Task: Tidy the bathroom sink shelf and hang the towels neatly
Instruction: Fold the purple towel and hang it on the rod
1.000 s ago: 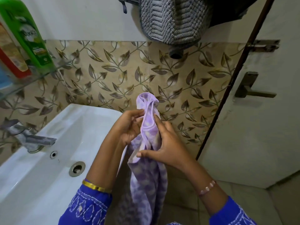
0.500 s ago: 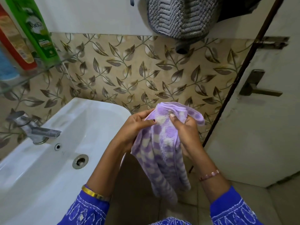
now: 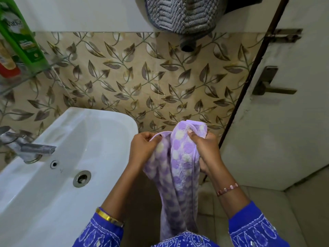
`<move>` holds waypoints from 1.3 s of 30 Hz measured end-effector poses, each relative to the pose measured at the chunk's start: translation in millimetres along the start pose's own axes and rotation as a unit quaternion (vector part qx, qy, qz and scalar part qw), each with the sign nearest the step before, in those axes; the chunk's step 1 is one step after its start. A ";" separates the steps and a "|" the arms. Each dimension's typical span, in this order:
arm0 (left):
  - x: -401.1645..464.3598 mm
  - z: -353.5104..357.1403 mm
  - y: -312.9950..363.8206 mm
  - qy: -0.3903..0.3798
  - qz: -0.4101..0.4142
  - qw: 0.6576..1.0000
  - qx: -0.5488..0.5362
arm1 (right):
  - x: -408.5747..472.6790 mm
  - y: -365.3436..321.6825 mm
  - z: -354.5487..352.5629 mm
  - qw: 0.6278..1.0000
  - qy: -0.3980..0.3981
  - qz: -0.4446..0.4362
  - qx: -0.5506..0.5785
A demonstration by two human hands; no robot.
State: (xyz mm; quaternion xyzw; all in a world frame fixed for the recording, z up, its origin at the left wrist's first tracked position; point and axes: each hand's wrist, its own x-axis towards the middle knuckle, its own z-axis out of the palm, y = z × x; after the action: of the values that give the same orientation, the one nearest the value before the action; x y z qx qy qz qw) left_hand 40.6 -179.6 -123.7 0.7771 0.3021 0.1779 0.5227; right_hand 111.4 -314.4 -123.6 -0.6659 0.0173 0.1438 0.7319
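Lower centre of the frame: left hand (image 3: 142,150) with fingers curled tight, pinching the thin hemmed edge of a lilac towel (image 3: 178,175). Just beside it, right hand (image 3: 204,150) closed around the bunched top fold of the same towel, thumb pressed into the pile, other fingers wrapped out of sight behind the cloth. Soft, fluffy terry, lilac with rows of paler and darker round spots, gathered into vertical folds and hanging down between both forearms toward the bottom edge of the frame. Gold bangle (image 3: 108,217) on the left wrist, beaded bracelet (image 3: 227,189) on the right, blue embroidered sleeves at the bottom. At left, smooth white ceramic sink (image 3: 106,122) with a metal tap (image 3: 30,148) and round drain (image 3: 81,178). Upper left, a glass shelf (image 3: 26,75) carrying a green bottle (image 3: 19,32). Top centre, a grey ribbed towel (image 3: 181,13) hanging against the wall. Behind, beige wall tiles printed with brown leaves.
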 end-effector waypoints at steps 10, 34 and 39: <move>1.2 1.4 1.7 -0.145 -0.239 0.831 -0.481 | -24.2 -3.2 26.5 0.972 -0.034 -0.167 -0.160; -19.7 22.3 5.2 -0.003 0.030 0.992 -0.121 | 5.0 3.2 20.6 0.998 -0.002 -0.052 0.020; -9.6 32.9 -5.7 0.022 0.029 0.998 -0.044 | 12.0 6.0 16.7 0.998 0.033 -0.043 0.021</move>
State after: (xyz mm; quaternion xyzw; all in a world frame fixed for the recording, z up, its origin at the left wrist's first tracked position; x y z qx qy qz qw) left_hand 51.3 -207.5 -141.4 0.7574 0.2829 0.2232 0.5445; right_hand 118.7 -295.4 -130.1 -0.6547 0.0161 0.0899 0.7503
